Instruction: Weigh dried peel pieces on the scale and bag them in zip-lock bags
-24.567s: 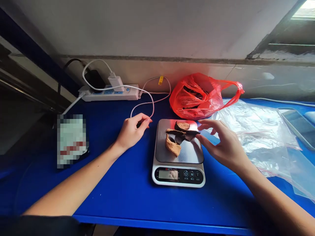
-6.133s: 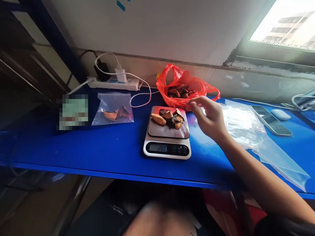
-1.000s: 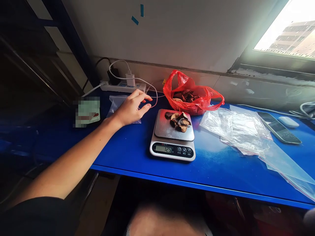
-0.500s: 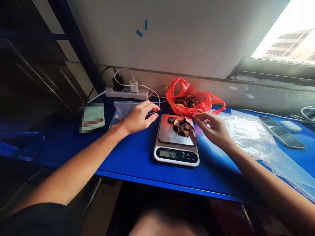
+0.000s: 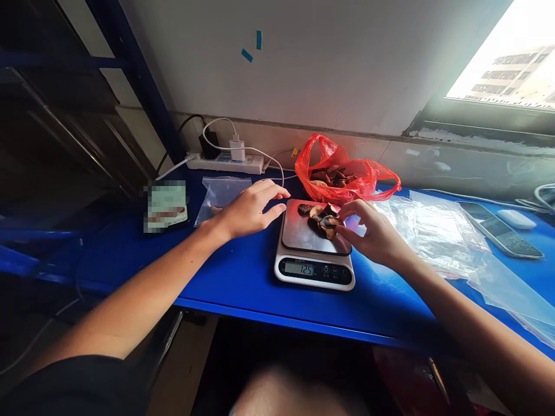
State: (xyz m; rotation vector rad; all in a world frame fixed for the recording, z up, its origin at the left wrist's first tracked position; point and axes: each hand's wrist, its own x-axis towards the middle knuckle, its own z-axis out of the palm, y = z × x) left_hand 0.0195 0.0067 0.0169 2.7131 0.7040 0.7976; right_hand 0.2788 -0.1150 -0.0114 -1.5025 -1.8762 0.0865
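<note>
Dried brown pieces [image 5: 319,216] with curled edges lie in a small heap on the steel plate of a white kitchen scale [image 5: 303,242]. Its display reads 12.5. My right hand [image 5: 373,236] is over the plate's right side, thumb and forefinger apart at the edge of the heap; whether the fingertips touch a piece I cannot tell. To the left of the scale hovers my left hand [image 5: 250,211], fingers loosely spread, holding nothing. Behind the scale, a red plastic bag [image 5: 376,184] stands open with more dried pieces inside.
Clear plastic bags [image 5: 437,231] spread over the table's right side, beside a phone [image 5: 503,230] and a white mouse-like object [image 5: 515,219]. Left of the scale lies a small zip bag [image 5: 223,189]. A power strip [image 5: 225,164] with cables runs along the wall.
My right hand has moved left over the scale plate, up to the dried pieces. My left hand stays about where it was. The view has shifted slightly; the reading is unchanged.
</note>
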